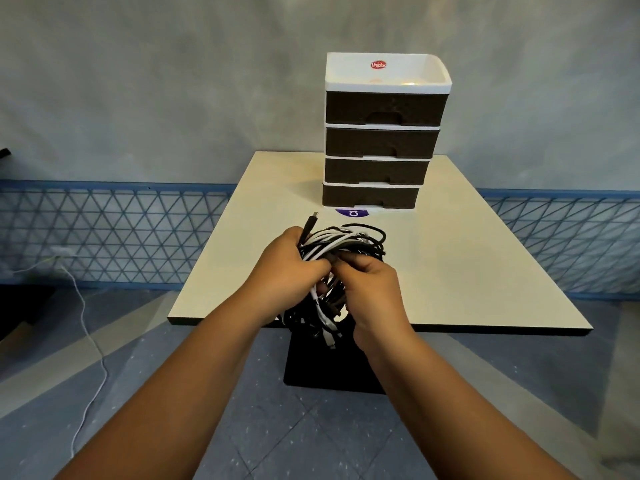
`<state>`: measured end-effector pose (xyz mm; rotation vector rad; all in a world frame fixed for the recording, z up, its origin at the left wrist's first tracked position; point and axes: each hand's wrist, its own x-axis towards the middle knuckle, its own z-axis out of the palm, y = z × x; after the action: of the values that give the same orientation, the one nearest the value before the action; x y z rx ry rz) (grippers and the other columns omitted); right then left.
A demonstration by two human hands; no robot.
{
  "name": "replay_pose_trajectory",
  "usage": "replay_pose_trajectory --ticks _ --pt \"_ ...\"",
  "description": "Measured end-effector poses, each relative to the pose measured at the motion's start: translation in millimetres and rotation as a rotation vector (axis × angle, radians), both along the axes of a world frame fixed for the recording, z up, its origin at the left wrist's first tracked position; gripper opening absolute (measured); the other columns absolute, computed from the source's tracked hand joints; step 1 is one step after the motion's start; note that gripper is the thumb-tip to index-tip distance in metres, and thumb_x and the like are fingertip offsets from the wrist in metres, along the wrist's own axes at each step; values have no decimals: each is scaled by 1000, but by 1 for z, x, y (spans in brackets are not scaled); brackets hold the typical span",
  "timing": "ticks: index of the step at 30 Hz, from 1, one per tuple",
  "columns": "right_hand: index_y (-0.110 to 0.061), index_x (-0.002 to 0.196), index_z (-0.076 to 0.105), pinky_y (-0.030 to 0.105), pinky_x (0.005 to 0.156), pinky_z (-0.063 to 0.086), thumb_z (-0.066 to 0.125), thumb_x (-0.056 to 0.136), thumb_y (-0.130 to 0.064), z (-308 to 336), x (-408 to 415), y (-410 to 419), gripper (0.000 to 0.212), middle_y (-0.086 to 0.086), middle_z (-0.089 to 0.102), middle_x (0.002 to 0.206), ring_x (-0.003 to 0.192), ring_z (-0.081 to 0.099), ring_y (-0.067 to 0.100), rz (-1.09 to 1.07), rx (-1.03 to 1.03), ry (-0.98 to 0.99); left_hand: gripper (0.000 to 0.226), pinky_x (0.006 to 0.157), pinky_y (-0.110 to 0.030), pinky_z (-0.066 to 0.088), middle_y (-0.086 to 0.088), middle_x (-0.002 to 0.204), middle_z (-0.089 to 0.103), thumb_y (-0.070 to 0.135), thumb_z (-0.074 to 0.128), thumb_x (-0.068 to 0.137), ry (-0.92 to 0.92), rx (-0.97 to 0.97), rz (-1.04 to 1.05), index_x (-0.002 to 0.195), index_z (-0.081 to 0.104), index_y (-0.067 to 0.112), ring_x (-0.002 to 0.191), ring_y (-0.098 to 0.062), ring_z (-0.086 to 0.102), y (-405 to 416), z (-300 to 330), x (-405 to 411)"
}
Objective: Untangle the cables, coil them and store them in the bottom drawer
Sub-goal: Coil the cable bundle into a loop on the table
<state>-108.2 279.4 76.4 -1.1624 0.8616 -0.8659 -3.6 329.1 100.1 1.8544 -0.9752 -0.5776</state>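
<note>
Left hand and right hand both grip the tangled cables, held above the tabletop near edge. Risk: pulling loops tightens knots. Bottom drawer stands closed beyond.

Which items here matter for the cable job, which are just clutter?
Job:
- tangled cables, held in left hand and right hand
- bottom drawer, closed

Lying about:
- purple sticker on table
- white cord on floor
</note>
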Motion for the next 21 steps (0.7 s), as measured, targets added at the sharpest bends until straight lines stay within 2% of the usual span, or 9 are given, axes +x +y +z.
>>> replay_pose_trajectory --ticks 3,6,9,12,16,19,21 --pt "-10 79 75 19 45 44 67 88 -7 4 -3 0 12 0 66 57 50 60 13 36 61 -43 21 58 -30 56 -4 76 68 4 60 82 114 -5 -20 100 58 16 61 -19 70 2 -1 7" --pt "-12 74 70 24 49 46 64 88 -8 5 -2 -1 16 5 62 58 51 58 17 72 -5 58 21 61 -34 58 -9 78 68 3 60 83 173 -16 -35 103 59 10 63 -21 69 4 -2 9" --pt "-9 81 66 31 51 44 59 88 -11 3 -1 0 10 7 61 59 50 56 21 47 -113 138 26 65 -38 60 -9 84 69 3 60 82 152 -57 -14 106 57 12 63 -21 69 4 -3 6" --pt "-12 85 66 35 52 54 60 90 -15 -1 -3 5 8 6 69 63 51 65 20 -6 -216 164 32 66 -39 60 -6 88 69 5 61 80 129 -72 7 108 54 18 64 -19 71 4 -5 3" --pt "-16 83 68 30 53 54 63 91 -16 -4 -4 8 9 6 70 62 49 64 15 -63 -212 154 21 61 -35 57 -7 70 69 1 59 77 164 -81 -18 96 66 8 58 -21 68 6 -8 -2" --pt "-16 80 71 35 57 57 63 89 -17 -7 -3 7 13 6 70 60 49 64 17 -60 -212 207 22 58 -31 52 -8 65 67 -2 57 73 221 -108 15 88 70 7 55 -20 65 4 -11 -6" --pt "-13 76 72 35 54 54 60 89 -18 -5 -3 6 19 6 69 59 48 61 19 -7 -186 240 21 59 -31 52 -8 64 67 -1 58 71 242 -110 31 85 72 9 56 -20 64 4 -13 -7"
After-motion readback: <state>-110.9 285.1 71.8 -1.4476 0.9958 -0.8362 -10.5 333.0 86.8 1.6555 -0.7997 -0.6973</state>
